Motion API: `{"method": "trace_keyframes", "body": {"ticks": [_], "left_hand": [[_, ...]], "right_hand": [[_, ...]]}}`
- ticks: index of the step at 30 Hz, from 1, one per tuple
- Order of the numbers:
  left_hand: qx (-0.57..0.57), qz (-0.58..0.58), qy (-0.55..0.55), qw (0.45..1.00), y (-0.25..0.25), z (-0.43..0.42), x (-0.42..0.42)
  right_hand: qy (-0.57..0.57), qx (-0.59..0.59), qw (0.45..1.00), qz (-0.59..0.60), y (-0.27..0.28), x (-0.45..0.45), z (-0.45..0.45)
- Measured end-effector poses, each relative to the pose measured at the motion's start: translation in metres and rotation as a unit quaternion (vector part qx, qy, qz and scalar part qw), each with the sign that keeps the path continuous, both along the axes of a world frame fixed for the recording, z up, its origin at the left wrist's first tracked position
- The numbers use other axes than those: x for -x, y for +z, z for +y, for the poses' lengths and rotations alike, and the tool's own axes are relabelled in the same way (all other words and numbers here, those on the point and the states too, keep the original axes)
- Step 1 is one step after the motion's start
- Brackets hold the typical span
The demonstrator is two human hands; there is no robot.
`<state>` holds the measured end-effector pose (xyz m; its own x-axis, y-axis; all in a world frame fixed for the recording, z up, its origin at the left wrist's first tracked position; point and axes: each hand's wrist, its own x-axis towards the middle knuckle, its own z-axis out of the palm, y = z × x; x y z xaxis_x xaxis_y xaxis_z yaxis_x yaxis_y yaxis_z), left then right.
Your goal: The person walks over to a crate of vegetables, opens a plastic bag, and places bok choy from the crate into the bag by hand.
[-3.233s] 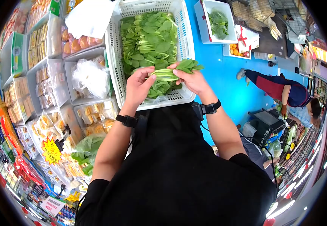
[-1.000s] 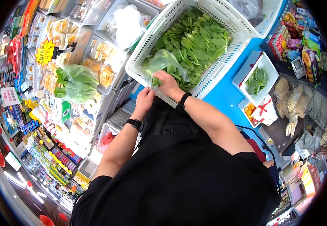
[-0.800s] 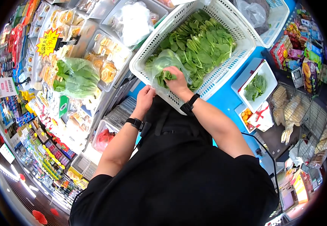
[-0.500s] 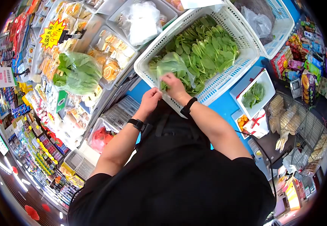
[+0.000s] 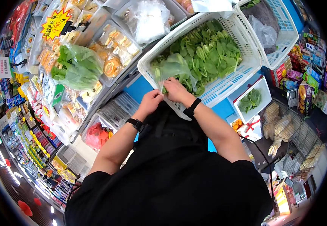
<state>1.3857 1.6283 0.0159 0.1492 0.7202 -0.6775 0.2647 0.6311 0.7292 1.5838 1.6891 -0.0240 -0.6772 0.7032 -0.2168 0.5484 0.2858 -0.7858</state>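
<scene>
A clear plastic bag [image 5: 176, 66] with some greens visible in or through it lies over the near left corner of a white slotted crate [image 5: 246, 71]. Loose leafy greens [image 5: 208, 52] fill the crate. My left hand [image 5: 151, 101] pinches the bag's near edge just outside the crate's corner. Close beside it, my right hand [image 5: 175, 90] is closed on the bag at the crate's near side; its fingertips are partly hidden. To the left, a filled bag of leafy greens [image 5: 79, 67] rests on packaged food.
Bins of packaged food [image 5: 112, 49] stand at left, under a yellow price sign [image 5: 55, 24]. White plastic bags [image 5: 148, 22] lie in a bin beyond. A second crate [image 5: 284, 49] adjoins at right. A small white tub [image 5: 252, 96] of greens and a wire basket [image 5: 302, 135] are nearer.
The view has shifted slightly. My right hand, blurred before, now shows sharply lower against the bag. My left hand stays pinched at its edge.
</scene>
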Motion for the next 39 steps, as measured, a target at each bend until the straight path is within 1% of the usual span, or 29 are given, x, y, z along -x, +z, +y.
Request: {"method": "trace_keyframes", "body": {"ticks": [1, 2, 3, 4, 6, 7, 8, 10, 11, 14, 15, 16, 17, 18, 19, 21, 22, 24, 26, 28, 30, 31, 32, 33, 34, 36, 37, 39], "left_hand": [[0.009, 0.013, -0.012, 1.0, 0.005, 0.002, 0.0], [0.009, 0.011, -0.01, 1.0, 0.011, 0.006, 0.002], [0.013, 0.042, -0.05, 0.998, 0.017, 0.01, 0.004], [0.017, 0.072, -0.088, 0.993, 0.022, 0.013, 0.005], [0.022, 0.075, -0.083, 0.994, 0.025, 0.016, 0.006], [0.027, 0.079, -0.082, 0.993, 0.026, 0.016, 0.007], [0.028, 0.078, -0.076, 0.994, 0.026, 0.016, 0.008], [0.005, 0.064, -0.087, 0.994, 0.026, 0.018, 0.01], [0.005, 0.063, -0.083, 0.995, 0.026, 0.019, 0.011], [0.001, 0.035, -0.077, 0.996, 0.022, 0.022, 0.009], [-0.005, 0.034, -0.075, 0.997, 0.018, 0.022, 0.008], [-0.011, 0.033, -0.073, 0.997, 0.015, 0.022, 0.006], [-0.011, 0.031, -0.071, 0.997, 0.017, 0.024, 0.005], [-0.012, 0.035, -0.074, 0.997, 0.019, 0.026, 0.004], [-0.013, 0.039, -0.076, 0.996, 0.02, 0.027, 0.003], [-0.028, 0.041, -0.066, 0.997, 0.019, 0.028, 0.001], [-0.042, 0.044, -0.058, 0.996, 0.018, 0.027, 0.001], [-0.046, 0.048, -0.053, 0.996, 0.017, 0.025, 0.0], [-0.052, 0.049, -0.048, 0.996, 0.018, 0.024, 0.001], [-0.028, 0.053, -0.05, 0.997, 0.018, 0.024, 0.002], [-0.032, 0.048, -0.05, 0.997, 0.013, 0.023, 0.003], [-0.034, 0.045, -0.052, 0.997, 0.014, 0.024, 0.004], [-0.033, 0.044, -0.052, 0.997, 0.015, 0.024, 0.004], [-0.028, 0.042, -0.05, 0.997, 0.016, 0.025, 0.004], [-0.023, 0.041, -0.048, 0.998, 0.017, 0.026, 0.005], [-0.02, 0.032, -0.042, 0.998, 0.015, 0.027, 0.006], [-0.016, 0.024, -0.037, 0.999, 0.016, 0.027, 0.006], [-0.011, 0.016, -0.034, 0.999, 0.016, 0.029, 0.005]], "right_hand": [[0.001, 0.002, 1.0, -0.002, 0.009, -0.001, 0.003], [0.022, 0.015, 0.999, -0.047, 0.017, -0.002, 0.006], [0.045, 0.028, 0.994, -0.093, 0.021, -0.002, 0.009], [0.048, 0.027, 0.994, -0.096, 0.021, -0.006, 0.009], [-0.012, 0.092, 0.994, -0.065, 0.02, -0.022, 0.008], [-0.045, 0.069, 0.996, -0.017, 0.037, -0.032, 0.01], [-0.039, 0.07, 0.997, -0.019, 0.038, -0.039, 0.008], [-0.099, 0.116, 0.988, 0.018, 0.039, -0.047, 0.009], [-0.095, 0.116, 0.989, 0.017, 0.039, -0.044, 0.01], [-0.153, 0.027, 0.988, 0.001, 0.033, -0.034, 0.012], [-0.149, -0.056, 0.987, -0.002, 0.023, -0.026, 0.009], [-0.146, -0.056, 0.988, -0.003, 0.016, -0.019, 0.009], [-0.104, -0.148, 0.982, -0.052, 0.01, -0.013, 0.011], [-0.06, -0.238, 0.964, -0.099, 0.005, -0.007, 0.014], [-0.059, -0.238, 0.964, -0.1, 0.003, 0.0, 0.017], [-0.103, -0.283, 0.937, -0.179, 0.001, 0.012, 0.022], [-0.102, -0.283, 0.937, -0.179, 0.0, 0.015, 0.025], [-0.053, -0.16, 0.956, -0.239, 0.0, 0.022, 0.032], [-0.032, -0.146, 0.958, -0.246, -0.007, 0.027, 0.034], [-0.01, -0.131, 0.958, -0.255, -0.016, 0.028, 0.033], [-0.066, -0.266, 0.939, -0.209, -0.033, 0.03, 0.026], [-0.066, -0.265, 0.939, -0.209, -0.036, 0.031, 0.025], [-0.045, -0.159, 0.963, -0.213, -0.038, 0.033, 0.023], [-0.024, -0.052, 0.975, -0.214, -0.041, 0.034, 0.023], [-0.023, -0.052, 0.975, -0.215, -0.036, 0.034, 0.025], [-0.025, 0.06, 0.983, -0.175, -0.018, 0.036, 0.034], [-0.025, 0.06, 0.982, -0.176, -0.015, 0.036, 0.034], [-0.039, 0.105, 0.975, -0.193, -0.011, 0.038, 0.036]]}}
